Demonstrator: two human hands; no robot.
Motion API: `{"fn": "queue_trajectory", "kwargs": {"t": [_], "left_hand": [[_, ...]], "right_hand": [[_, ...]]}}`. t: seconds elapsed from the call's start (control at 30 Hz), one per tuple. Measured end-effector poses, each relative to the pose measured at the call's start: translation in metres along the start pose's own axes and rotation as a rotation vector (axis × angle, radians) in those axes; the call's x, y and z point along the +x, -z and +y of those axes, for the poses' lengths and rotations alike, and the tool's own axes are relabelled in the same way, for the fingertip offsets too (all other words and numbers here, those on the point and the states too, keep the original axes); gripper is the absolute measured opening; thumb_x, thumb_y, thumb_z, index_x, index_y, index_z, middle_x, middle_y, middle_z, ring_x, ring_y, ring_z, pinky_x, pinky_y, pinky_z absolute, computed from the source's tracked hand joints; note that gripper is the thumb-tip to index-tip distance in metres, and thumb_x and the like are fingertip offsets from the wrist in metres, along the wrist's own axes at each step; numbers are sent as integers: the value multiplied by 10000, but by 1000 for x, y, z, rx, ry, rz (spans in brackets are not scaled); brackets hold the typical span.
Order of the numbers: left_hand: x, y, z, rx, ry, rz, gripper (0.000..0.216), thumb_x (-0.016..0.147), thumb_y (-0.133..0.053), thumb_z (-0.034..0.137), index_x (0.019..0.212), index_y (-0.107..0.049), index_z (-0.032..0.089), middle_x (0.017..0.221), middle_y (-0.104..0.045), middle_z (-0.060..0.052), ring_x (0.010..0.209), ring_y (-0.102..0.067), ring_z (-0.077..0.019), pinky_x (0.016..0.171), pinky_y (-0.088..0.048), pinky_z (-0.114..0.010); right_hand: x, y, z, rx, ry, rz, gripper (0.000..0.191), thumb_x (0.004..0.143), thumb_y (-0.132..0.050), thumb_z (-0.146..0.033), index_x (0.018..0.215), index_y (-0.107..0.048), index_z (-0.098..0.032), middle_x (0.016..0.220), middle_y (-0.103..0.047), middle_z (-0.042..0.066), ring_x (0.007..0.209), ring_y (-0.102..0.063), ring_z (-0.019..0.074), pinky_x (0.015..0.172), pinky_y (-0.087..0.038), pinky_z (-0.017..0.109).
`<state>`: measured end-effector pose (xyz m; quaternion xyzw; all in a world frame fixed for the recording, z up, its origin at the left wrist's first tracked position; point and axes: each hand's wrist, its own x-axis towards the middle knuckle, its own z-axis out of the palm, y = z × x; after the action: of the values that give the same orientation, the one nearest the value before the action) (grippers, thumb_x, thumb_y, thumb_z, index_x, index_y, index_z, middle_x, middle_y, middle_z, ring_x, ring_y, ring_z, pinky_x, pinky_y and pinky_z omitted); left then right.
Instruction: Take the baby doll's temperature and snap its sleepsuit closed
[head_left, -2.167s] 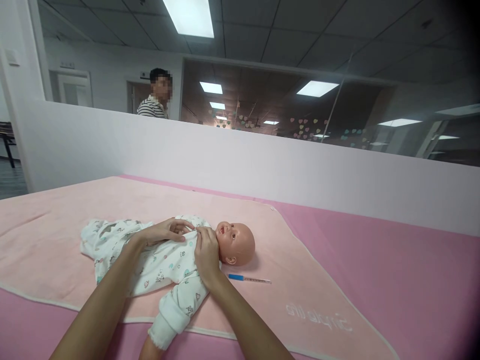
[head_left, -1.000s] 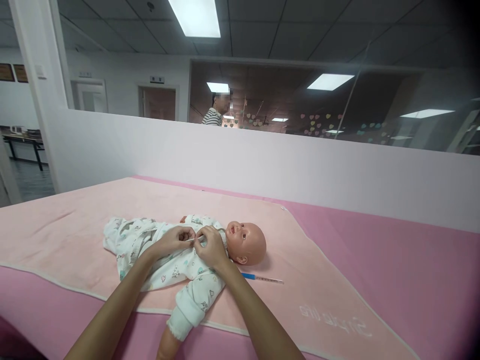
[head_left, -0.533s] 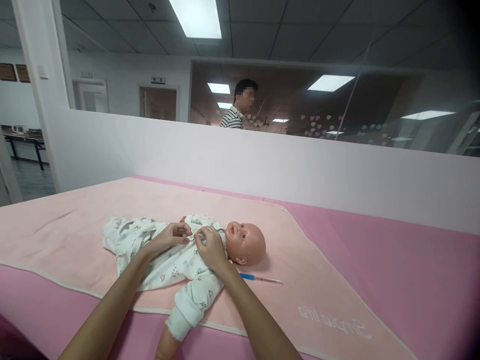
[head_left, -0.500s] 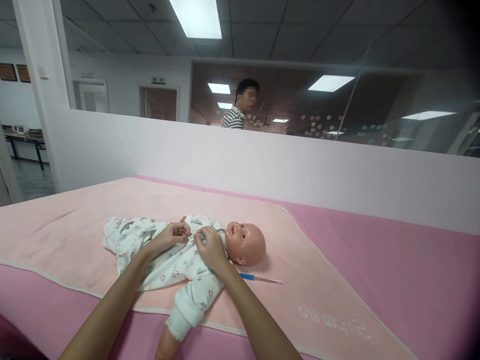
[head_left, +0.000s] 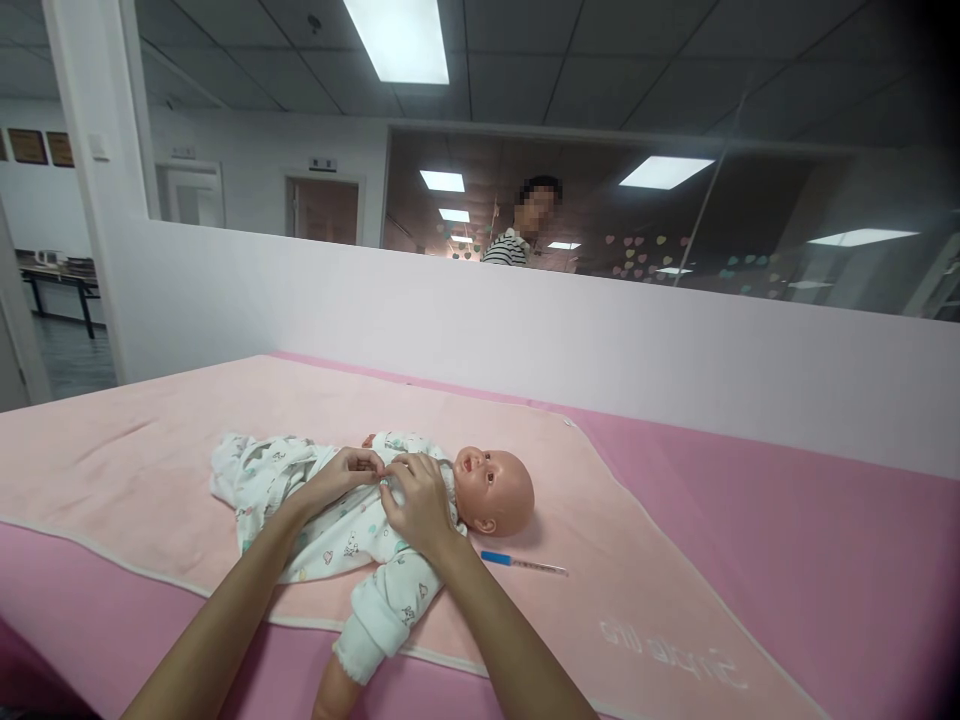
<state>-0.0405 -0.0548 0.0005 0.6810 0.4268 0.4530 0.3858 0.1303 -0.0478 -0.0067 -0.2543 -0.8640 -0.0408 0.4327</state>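
Note:
A baby doll (head_left: 496, 492) lies on its back with its head to the right, dressed in a white printed baby outfit (head_left: 337, 545). My left hand (head_left: 349, 474) pinches the outfit's front at the chest. Touching it from the right, my right hand (head_left: 417, 500) has its fingers closed on the same front edge, close to the doll's neck. What exactly sits between the fingertips is too small to tell. One sleeved arm of the doll reaches toward me over the blanket's edge. A glass thermometer (head_left: 536, 567) with a blue end lies beside the head.
Under the doll a light pink blanket (head_left: 645, 590) with white lettering covers part of a darker pink mat (head_left: 810, 500). A low white wall (head_left: 562, 330) with glass above borders the far side. Behind the glass stands a person in a striped shirt (head_left: 506, 248).
My fingertips have drawn closer together at the chest, my right fingers curling further over the outfit's front. Behind the glass the person has moved right. The doll stays where it was.

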Motion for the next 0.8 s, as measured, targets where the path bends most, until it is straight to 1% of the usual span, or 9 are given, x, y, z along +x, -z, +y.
{"fn": "queue_trajectory", "kwargs": {"t": [0.1, 0.23, 0.37, 0.43, 0.53, 0.6, 0.63, 0.7, 0.8], "left_hand": [[0, 0, 1, 23, -5, 12, 141, 683, -587, 284, 720, -580, 149, 681, -573, 0, 698, -519, -141, 720, -400, -263], [-1, -1, 2, 9, 13, -5, 226, 697, -581, 325, 845, -587, 155, 725, -603, -16, 742, -548, -159, 764, -410, -282], [-5, -3, 5, 23, 17, -4, 270, 708, -566, 381, 853, -599, 156, 742, -620, -24, 770, -553, -169, 771, -415, -282], [-7, -2, 6, 58, 14, 44, 287, 709, -557, 405, 849, -604, 159, 752, -627, -26, 777, -551, -174, 735, -420, -268], [-10, 3, 4, 173, 31, 164, 309, 724, -525, 435, 814, -616, 154, 755, -639, -40, 746, -553, -177, 673, -420, -254], [-14, 10, 3, 268, 57, 220, 323, 739, -502, 443, 794, -627, 150, 740, -646, -46, 714, -557, -175, 651, -418, -253], [-16, 14, 2, 308, 66, 227, 328, 743, -497, 444, 789, -635, 150, 737, -649, -46, 709, -560, -176, 650, -419, -254], [-23, 22, 2, 346, 77, 194, 328, 744, -501, 440, 803, -651, 155, 764, -659, -45, 741, -571, -184, 677, -427, -259], [-36, 28, 4, 316, 106, 104, 336, 744, -510, 439, 882, -666, 175, 881, -667, -51, 847, -581, -207, 739, -445, -273]], "right_hand": [[1, -1, 1, 11, -21, -28, 124, 751, -527, -190, 871, -559, -199, 888, -572, 43, 875, -489, 186, 812, -357, 332], [0, -6, 4, -6, -22, -43, 105, 811, -491, -240, 857, -568, -186, 826, -594, 42, 818, -500, 175, 802, -351, 330], [0, -7, 5, -65, -18, -61, 134, 839, -453, -239, 863, -571, -182, 823, -592, 44, 811, -497, 170, 816, -343, 334], [0, -5, 4, -96, 6, -69, 127, 829, -452, -202, 878, -568, -181, 844, -589, 45, 825, -493, 170, 832, -337, 335], [2, -3, -1, -118, 75, -69, 160, 820, -441, -151, 925, -559, -173, 902, -585, 50, 864, -486, 167, 867, -323, 332], [4, -4, -7, -112, 123, -67, 180, 837, -419, -153, 958, -553, -169, 942, -583, 49, 885, -480, 162, 888, -311, 326], [5, -5, -9, -104, 139, -69, 187, 851, -408, -166, 972, -550, -171, 955, -583, 47, 889, -479, 158, 892, -308, 323], [6, -11, -14, -85, 164, -90, 193, 871, -396, -203, 984, -550, -174, 952, -588, 41, 880, -481, 152, 880, -315, 314], [7, -18, -17, -71, 171, -142, 193, 877, -412, -258, 956, -566, -173, 889, -595, 37, 851, -487, 149, 834, -336, 302]]}}
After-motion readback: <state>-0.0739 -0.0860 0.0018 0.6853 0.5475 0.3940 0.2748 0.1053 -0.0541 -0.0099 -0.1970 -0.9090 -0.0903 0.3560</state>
